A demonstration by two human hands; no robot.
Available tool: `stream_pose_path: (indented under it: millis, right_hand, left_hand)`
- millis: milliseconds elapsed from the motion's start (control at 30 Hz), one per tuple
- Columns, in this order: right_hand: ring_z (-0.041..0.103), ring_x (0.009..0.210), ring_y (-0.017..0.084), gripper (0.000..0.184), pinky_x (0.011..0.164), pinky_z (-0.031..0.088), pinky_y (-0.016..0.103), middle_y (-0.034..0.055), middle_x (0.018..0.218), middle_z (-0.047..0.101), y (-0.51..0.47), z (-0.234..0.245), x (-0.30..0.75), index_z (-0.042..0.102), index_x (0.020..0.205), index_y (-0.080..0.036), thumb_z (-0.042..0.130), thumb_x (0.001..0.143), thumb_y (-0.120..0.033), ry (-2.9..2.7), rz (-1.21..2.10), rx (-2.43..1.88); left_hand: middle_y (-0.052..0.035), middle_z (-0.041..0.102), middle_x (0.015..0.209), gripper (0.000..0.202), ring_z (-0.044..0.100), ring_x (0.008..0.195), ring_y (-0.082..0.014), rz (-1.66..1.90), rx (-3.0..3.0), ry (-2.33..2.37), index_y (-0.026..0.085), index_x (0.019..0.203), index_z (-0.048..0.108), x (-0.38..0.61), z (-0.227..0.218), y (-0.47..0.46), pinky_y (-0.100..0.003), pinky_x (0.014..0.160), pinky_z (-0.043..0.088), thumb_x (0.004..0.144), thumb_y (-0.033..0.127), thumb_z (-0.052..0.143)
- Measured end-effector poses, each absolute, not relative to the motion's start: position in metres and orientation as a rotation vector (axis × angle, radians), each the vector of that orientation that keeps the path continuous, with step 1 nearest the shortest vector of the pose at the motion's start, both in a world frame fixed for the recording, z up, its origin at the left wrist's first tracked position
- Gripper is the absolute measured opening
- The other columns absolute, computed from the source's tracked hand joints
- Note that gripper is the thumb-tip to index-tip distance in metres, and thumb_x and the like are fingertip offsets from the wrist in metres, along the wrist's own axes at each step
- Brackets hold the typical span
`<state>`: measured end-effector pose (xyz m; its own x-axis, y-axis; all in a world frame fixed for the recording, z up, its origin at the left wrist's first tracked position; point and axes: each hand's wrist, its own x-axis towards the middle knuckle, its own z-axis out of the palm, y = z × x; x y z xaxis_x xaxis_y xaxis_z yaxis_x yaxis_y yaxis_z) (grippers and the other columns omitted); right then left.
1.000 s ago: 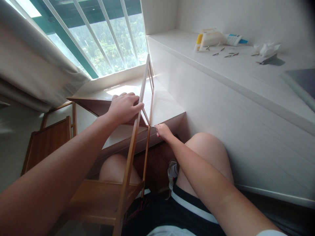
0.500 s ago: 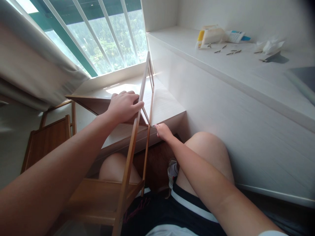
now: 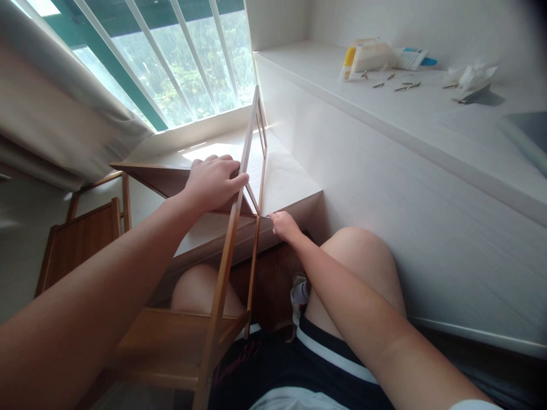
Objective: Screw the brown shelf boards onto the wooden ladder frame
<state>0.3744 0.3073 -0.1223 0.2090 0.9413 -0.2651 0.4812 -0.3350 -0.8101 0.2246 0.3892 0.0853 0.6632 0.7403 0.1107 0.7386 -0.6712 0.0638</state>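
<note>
A wooden shelf frame (image 3: 229, 250) with long rails leans up from my lap toward the window. My left hand (image 3: 213, 181) is closed around its near rail, fingers over the far side and thumb along the rail. Beside that hand a wooden board (image 3: 162, 176) slants out to the left, joined to the frame. My right hand (image 3: 285, 226) pinches a thin metal tool (image 3: 267, 216), whose tip meets the far rail where the board's corner sits. The exact kind of tool is too small to make out. Lower down, another wooden shelf board (image 3: 162, 341) spans the frame.
On the white ledge (image 3: 384, 114) at right lie several small metal screws (image 3: 401, 88), a yellow-capped bottle (image 3: 348, 61), a blue-capped tube (image 3: 412, 58) and crumpled plastic (image 3: 472, 75). A wooden chair (image 3: 85, 236) stands at left, near the curtain (image 3: 64, 102). The barred window (image 3: 183, 68) is ahead.
The view has shifted very slightly. Both hands keep their places on the frame and the metal tool, with hardly any visible movement.
</note>
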Motion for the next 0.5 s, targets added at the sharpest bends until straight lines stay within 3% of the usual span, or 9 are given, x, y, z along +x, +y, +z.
stream_pose_path:
  millis: [267,500]
  right_hand:
    - [0.057,0.066,0.017,0.042,0.064,0.037,0.025,0.0063,0.071,0.067,0.301,-0.130,0.373,0.060,0.071,-0.019,0.039,0.099,-0.042,-1.326,0.927,-1.906]
    - [0.058,0.067,0.016,0.042,0.067,0.038,0.023,0.0014,0.066,0.064,0.297,-0.142,0.367,0.060,0.077,-0.021,0.032,0.101,-0.041,-1.262,0.896,-1.871]
  left_hand:
    - [-0.0058,0.056,0.082,0.033,0.050,0.085,-0.0236,0.200,2.848,1.274,0.021,0.068,0.052,0.224,0.085,0.389,-0.041,0.082,0.034,0.086,0.045,0.040]
    - [-0.0069,0.057,0.083,0.031,0.052,0.088,-0.0260,0.194,2.837,1.296,0.022,0.069,0.054,0.225,0.088,0.386,-0.043,0.082,0.035,0.085,0.045,0.040]
